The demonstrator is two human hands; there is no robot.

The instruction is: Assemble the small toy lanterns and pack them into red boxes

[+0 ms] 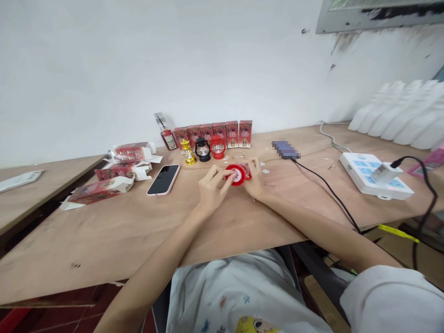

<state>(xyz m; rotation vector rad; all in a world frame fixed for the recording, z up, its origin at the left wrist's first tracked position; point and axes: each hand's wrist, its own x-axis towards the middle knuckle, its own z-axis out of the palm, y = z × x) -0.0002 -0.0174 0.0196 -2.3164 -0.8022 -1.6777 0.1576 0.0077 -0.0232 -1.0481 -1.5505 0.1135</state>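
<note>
A small red toy lantern (pixel 245 170) is held above the table, tipped so its round base with a pale centre faces me. My right hand (pixel 255 181) wraps round the lantern's body. At the base, my left hand (pixel 214 186) has its fingers closed on the rim and a fingertip against the pale centre; whether it pinches some small part there is hidden. Just behind my hands stand three similar lanterns: a gold lantern (pixel 188 152), a black lantern (pixel 202 150) and another red lantern (pixel 218 148). Small white bits (pixel 265 171) lie beside my right hand.
Red printed boxes (pixel 232 134) stand in a row by the wall. Opened boxes (pixel 104 190) lie at left, near a phone (pixel 163 180). Another phone (pixel 286 150) trails a black cable (pixel 324 192). At right are a power strip (pixel 376 175) and white bottles (pixel 398 111).
</note>
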